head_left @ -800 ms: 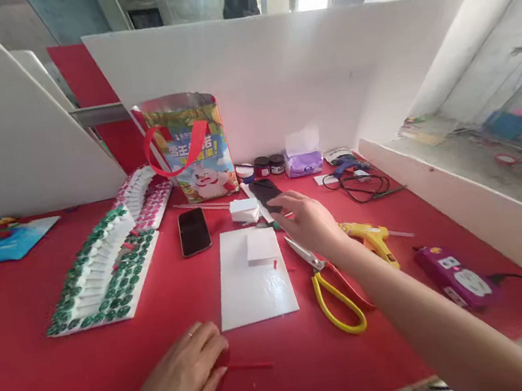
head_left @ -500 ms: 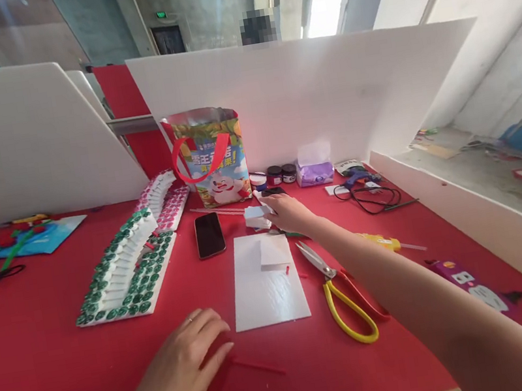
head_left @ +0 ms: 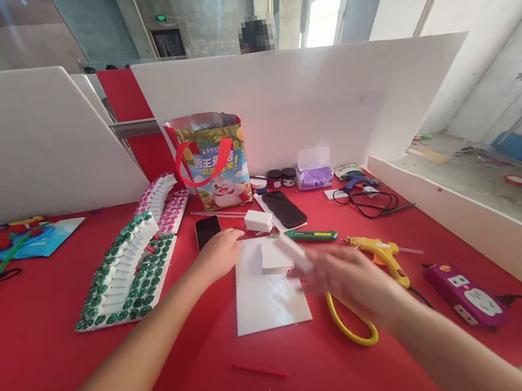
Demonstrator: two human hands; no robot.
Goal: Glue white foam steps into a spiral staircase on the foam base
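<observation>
My right hand [head_left: 336,276], smeared by motion, grips a thin white piece [head_left: 293,251] above the right side of a white board [head_left: 271,303]. A smaller white block [head_left: 273,258] lies on that board. My left hand [head_left: 219,253] reaches over the board's upper left corner beside a phone [head_left: 207,229]; its fingers point toward a small white stack [head_left: 259,220], and whether they hold anything is hidden. Yellow-handled scissors [head_left: 354,326] lie partly under my right hand. A green cutter [head_left: 311,235] sits behind it.
A yellow glue gun [head_left: 382,255] and purple power strip [head_left: 468,298] lie at the right. Left stand green-decorated [head_left: 117,271] and pink-decorated [head_left: 170,203] white pieces. A printed bag [head_left: 216,163], jars [head_left: 282,177], tissues [head_left: 314,175] and dark phone [head_left: 284,209] are behind; a red stick [head_left: 259,371] lies in front.
My right hand has come back from the small stack toward me, now with a white piece. My left hand has moved forward from the front of the table to the board's upper left corner.
</observation>
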